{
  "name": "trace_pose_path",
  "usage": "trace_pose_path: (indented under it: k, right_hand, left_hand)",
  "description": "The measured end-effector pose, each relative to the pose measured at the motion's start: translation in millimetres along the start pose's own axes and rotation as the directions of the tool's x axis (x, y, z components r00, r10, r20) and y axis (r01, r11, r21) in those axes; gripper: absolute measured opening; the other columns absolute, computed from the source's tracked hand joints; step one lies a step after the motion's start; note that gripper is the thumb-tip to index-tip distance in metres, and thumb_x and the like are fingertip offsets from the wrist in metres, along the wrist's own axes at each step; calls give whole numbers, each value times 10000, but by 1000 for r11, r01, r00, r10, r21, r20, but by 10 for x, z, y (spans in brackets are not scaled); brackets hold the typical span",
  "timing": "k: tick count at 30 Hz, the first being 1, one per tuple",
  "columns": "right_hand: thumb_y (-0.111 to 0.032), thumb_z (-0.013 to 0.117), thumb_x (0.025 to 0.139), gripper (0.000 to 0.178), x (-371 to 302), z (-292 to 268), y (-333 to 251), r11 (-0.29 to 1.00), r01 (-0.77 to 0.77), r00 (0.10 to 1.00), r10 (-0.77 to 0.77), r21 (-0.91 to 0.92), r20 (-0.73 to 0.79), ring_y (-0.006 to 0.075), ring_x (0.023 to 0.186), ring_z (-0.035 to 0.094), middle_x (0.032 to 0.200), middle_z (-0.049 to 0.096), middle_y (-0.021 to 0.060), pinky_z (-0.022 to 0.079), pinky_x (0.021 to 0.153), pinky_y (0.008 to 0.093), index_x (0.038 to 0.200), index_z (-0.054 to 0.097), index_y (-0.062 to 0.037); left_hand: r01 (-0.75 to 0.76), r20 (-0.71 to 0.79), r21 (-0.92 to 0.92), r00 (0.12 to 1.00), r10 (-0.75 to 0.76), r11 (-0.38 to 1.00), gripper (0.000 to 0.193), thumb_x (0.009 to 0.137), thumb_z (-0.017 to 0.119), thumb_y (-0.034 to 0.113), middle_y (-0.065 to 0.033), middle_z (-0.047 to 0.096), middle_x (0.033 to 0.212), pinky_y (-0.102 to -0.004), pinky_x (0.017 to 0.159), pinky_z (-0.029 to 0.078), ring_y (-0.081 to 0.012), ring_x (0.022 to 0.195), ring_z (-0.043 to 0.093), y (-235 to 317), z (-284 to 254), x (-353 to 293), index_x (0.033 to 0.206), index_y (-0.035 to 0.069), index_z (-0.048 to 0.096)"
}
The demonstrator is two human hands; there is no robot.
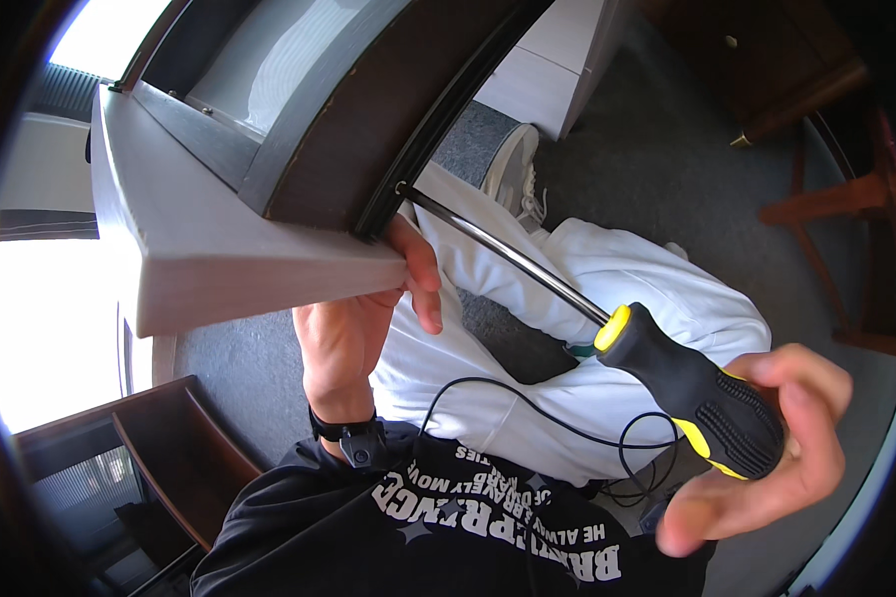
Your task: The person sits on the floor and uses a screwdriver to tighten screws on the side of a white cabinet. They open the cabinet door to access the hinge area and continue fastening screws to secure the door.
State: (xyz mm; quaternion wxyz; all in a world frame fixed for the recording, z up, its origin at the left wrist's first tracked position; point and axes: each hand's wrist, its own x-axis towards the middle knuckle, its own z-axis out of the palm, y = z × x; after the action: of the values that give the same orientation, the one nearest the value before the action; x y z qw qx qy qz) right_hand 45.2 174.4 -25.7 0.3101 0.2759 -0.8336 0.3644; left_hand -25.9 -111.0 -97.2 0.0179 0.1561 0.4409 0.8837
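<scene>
My right hand (811, 448) is closed loosely round the black and yellow handle of a screwdriver (692, 383). Its long metal shaft slants up to the left, and the tip meets a small screw (400, 187) on a black metal rail (436, 114). The rail runs along the dark wooden side (343, 129) of what looks like a drawer. A thick, pale front panel (259, 284) is joined to that side. From underneath, my left hand (353, 323) grips the panel's near edge, fingers curled up beside the rail's end; part of the palm is hidden by the panel.
A thin black cable (528, 398) loops across my lap over white trousers. At lower left stands a brown wooden cabinet (184, 448). White furniture (538, 60) is at the top, with dark wooden furniture (767, 60) and a reddish-brown wooden stand (836, 204) to the right.
</scene>
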Motion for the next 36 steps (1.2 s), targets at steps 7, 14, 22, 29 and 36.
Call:
trace_pose_path:
  k: [7,14,22,29,36]
  right_hand:
    - [-207,760,781,530,95,-128,-141,996,21,982,-6,-81,188,237,674,545,1029,572,247,455,510,307,1191,545,49]
    - [-586,597,946,733,73,-71,-25,999,-8,996,12,-51,85,216,586,542,788,593,160,412,509,284,1172,517,107]
    - [-90,777,682,570,118,-129,-68,999,-22,986,18,26,167,228,724,504,1096,514,247,434,611,340,1173,494,-39]
    - [-478,453,1031,611,113,-74,-129,988,-116,975,133,-102,176,266,712,606,1030,645,224,496,643,328,1215,537,99]
    - [-261,801,745,766,16,-41,-48,999,-1,994,6,-53,107,221,728,526,1136,513,261,445,611,306,1350,389,-38]
  left_hand:
    - [-2,-2,1,1000,2,1000,466,1077,425,368,-226,627,891,-328,560,538,-265,615,637,-41,-26,-18,1059,-65,597]
    - [4,-18,-21,1000,-5,1000,470,1075,426,381,-217,622,876,-324,542,540,-259,608,632,-58,1,-18,1081,-57,596]
    - [53,-26,-14,998,-53,999,453,1079,422,351,-197,606,825,-317,505,522,-246,563,605,-46,-24,1,1099,-75,576]
    - [16,-3,-6,1000,-16,1000,545,1072,393,451,-172,575,760,-308,487,501,-229,525,579,-85,0,-21,1080,-67,563]
    - [23,-27,-2,999,-23,1000,586,1068,370,487,-163,569,752,-308,494,507,-224,516,580,-63,45,-26,1092,-65,565]
